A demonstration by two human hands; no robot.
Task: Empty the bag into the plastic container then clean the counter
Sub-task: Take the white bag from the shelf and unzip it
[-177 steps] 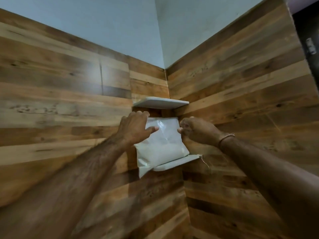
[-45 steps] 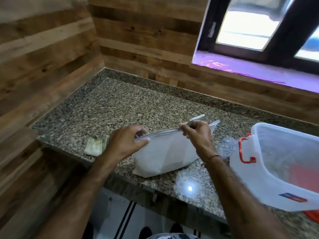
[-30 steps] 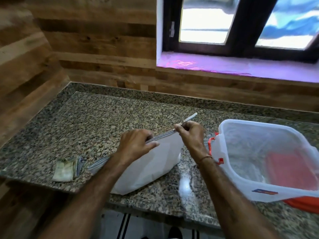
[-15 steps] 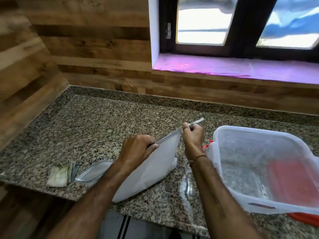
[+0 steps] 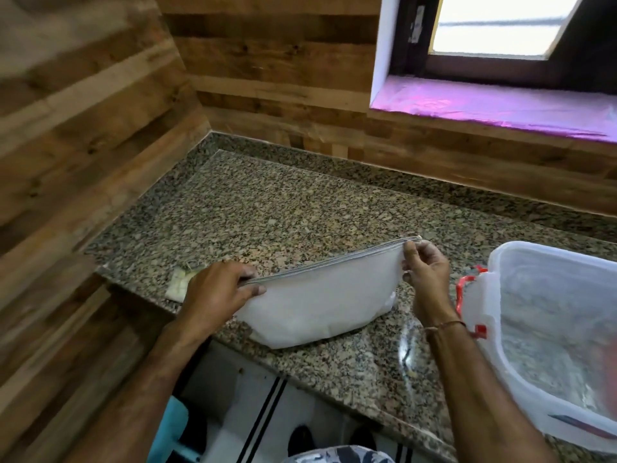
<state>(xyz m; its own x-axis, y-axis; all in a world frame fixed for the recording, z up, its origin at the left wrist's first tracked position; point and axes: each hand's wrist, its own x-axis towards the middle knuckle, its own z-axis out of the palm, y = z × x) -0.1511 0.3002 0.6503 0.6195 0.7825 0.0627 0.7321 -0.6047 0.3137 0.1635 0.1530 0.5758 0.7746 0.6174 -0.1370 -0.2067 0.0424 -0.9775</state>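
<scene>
So the white bag (image 5: 320, 295) is standing on the granite counter (image 5: 267, 212), close to the front edge, and it looks full of something white. Its bottom sits on the stone and the zip-seal top edge runs up at a slant from left to right. I can't really tell if that seal is parted or pressed together, it just reads as a thin grey line along the top.

Left hand (image 5: 217, 292) is pinching the left end of that top edge, thumb on the near side and the other fingers curled over the back. Right hand (image 5: 424, 265) has the right corner nipped between its fingertips, held a bit higher than the left end. There's a thin bracelet (image 5: 445, 325) on the right wrist.

The plastic container (image 5: 500, 329) is just to the right of the bag, sitting on the counter with no lid on, see-through walls and a red latch (image 5: 465, 285) on the side facing the bag. The right forearm is between the two. Something reddish shows blurry through the bottom of it, can't make out what.

Behind the left hand there's a small folded pale cloth (image 5: 180, 284) lying near the counter's left corner, partly hidden by the knuckles. Wood-plank walls wrap the corner and a window with a purple sill (image 5: 500, 105) sits up top right
</scene>
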